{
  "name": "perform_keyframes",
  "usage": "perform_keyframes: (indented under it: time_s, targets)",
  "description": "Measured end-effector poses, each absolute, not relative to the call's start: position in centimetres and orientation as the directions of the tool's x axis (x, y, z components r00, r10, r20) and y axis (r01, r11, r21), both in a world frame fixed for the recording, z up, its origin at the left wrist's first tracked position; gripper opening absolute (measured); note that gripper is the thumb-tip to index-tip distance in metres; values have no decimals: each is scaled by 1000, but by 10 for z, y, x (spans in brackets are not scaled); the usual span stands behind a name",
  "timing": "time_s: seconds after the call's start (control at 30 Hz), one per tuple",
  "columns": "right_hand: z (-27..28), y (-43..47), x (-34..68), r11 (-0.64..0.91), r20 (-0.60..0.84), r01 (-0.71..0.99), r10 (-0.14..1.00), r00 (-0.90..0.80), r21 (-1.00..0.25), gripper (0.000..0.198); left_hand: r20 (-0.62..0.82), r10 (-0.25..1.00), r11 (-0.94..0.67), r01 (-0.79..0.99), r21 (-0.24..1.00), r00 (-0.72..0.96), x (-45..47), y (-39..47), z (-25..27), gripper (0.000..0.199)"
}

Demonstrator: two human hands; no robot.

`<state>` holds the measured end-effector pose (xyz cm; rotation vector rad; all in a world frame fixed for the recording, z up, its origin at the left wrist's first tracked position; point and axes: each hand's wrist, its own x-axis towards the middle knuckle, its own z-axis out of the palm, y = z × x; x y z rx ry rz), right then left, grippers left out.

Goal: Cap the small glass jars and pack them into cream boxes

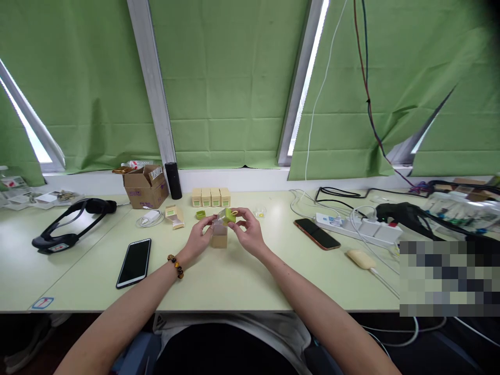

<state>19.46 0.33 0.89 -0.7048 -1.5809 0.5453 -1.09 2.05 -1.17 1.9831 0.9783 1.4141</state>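
Observation:
A small open cardboard box (219, 240) stands on the table between my hands. My left hand (198, 238) is closed at its upper left side, thumb and fingers against the box. Over the box opening, my right hand (250, 235) pinches a small green case (229, 216) with a yellowish loop. A pale, see-through piece lies beside the case near my left fingertips; its exact shape is hard to make out. Just behind my left hand sits a small green open tray-like piece (200, 214). An opened small carton (174, 216) lies to the left.
Several small cartons (211, 197) stand in a row behind. On the left are a phone (134, 263), a charger with cable (150, 216), a headset (72, 229) and a cardboard box (145, 192). Another phone (317, 233) and a power strip (357, 229) lie right.

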Motion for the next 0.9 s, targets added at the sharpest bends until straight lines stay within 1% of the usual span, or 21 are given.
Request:
perform_keyframes:
  time_s: [0.07, 0.13, 0.3, 0.4, 0.57, 0.67, 0.9]
  targets:
    - [7, 0, 190, 699, 689, 137, 715, -116, -702, 32, 575, 785, -618, 241, 748, 230, -9, 17, -8, 35]
    - [4, -1, 187, 687, 668, 191, 726, -162, -701, 31, 579, 778, -625, 217, 750, 242, -8, 15, -6, 34]
    - [2, 2, 193, 666, 649, 321, 740, -175, -673, 32, 557, 807, -589, 197, 784, 197, -9, 19, -9, 37]
    - [4, 2, 198, 666, 653, 388, 734, -188, -637, 32, 551, 812, -582, 199, 788, 193, -10, 21, -10, 43]
    - [4, 0, 199, 675, 621, 493, 724, -299, -549, 30, 536, 821, -569, 201, 798, 197, -9, 21, -11, 52]
    - [3, 0, 199, 681, 606, 514, 719, -339, -522, 27, 525, 827, -559, 198, 805, 201, -10, 22, -12, 57]
    - [0, 1, 197, 696, 596, 486, 712, -372, -528, 26, 535, 822, -568, 217, 794, 195, -11, 24, -15, 61]
